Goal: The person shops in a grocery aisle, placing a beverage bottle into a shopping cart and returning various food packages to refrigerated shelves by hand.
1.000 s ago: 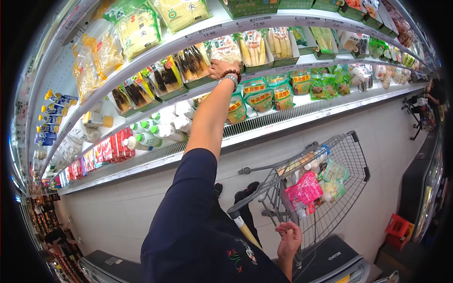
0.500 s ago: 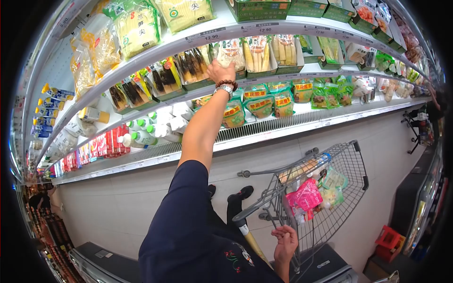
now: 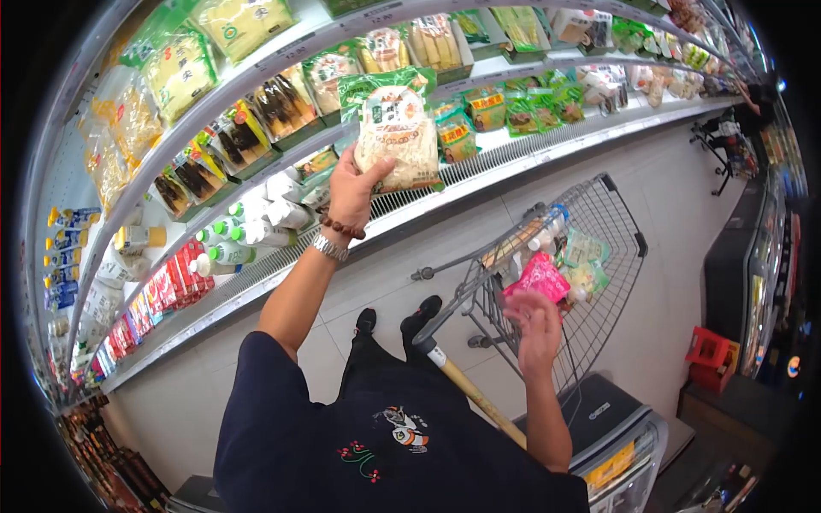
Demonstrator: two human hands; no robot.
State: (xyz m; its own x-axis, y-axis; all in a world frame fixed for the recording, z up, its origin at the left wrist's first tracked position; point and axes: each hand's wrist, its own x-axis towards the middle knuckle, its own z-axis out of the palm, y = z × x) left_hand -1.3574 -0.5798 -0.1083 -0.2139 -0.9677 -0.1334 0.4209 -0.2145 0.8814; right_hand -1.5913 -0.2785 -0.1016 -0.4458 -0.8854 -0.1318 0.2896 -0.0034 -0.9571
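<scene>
The left hand (image 3: 352, 195) pinches a green-and-white packet (image 3: 398, 128) by its lower left, on the near side of the shelf (image 3: 295, 156); its thumb lies across the front, fingers tucked behind, probably to keep the soft pack upright, print showing. To the right, by the cart (image 3: 640, 244), the right hand (image 3: 537, 332) is loosely spread, apparently empty.

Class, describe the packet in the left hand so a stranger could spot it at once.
Start at the long white shelving crossing the upper picture. In front of it, find the left hand, with a brown beaded bracelet at its wrist. It holds a flat, green and clear plastic packet with pale contents, set apart from the shelved packets by being held in the air.
</scene>
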